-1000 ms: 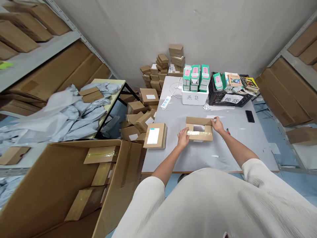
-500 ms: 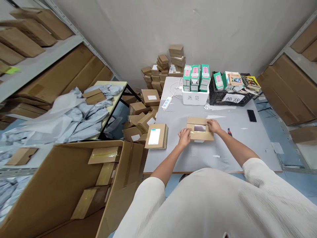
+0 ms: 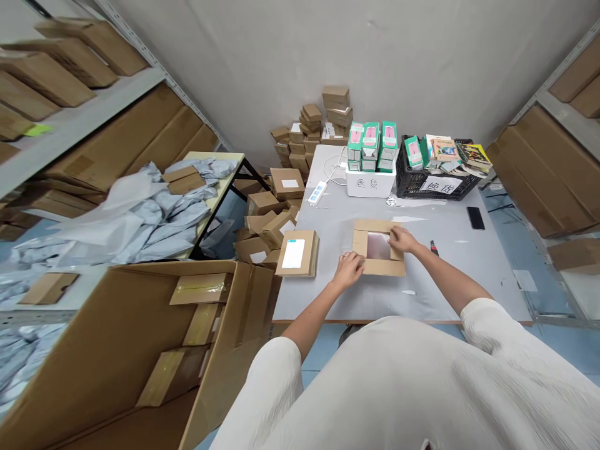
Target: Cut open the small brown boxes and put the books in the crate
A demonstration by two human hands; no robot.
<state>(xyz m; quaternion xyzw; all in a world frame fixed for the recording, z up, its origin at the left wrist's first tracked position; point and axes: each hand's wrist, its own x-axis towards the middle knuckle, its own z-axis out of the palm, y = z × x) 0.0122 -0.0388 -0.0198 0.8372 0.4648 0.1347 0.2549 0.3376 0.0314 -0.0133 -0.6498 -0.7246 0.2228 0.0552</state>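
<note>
A small cardboard box [image 3: 359,240] lies on the grey table in front of me with its flaps parted. Through the gap a smooth, pale purplish surface [image 3: 379,246] shows; what it is I cannot make out. My left hand [image 3: 349,270] has its fingers closed on the box's near left corner, by the front flap. At the right side, my right hand [image 3: 403,239] pinches the flap there, fingertips at the opening's edge. A box cutter [image 3: 434,248] rests on the table to the right of my right forearm.
Left on the table [image 3: 323,300] is a flat labelled carton [image 3: 294,253]. A white bin [image 3: 370,185], a black crate [image 3: 431,187] of books, a power strip [image 3: 317,193] and a phone [image 3: 475,218] sit farther back. A big open carton [image 3: 253,306] stands at left.
The flaps have parted wider, the front one folding toward me, so more of the purplish surface shows. My left hand has come nearer to me; the right has shifted slightly left.
</note>
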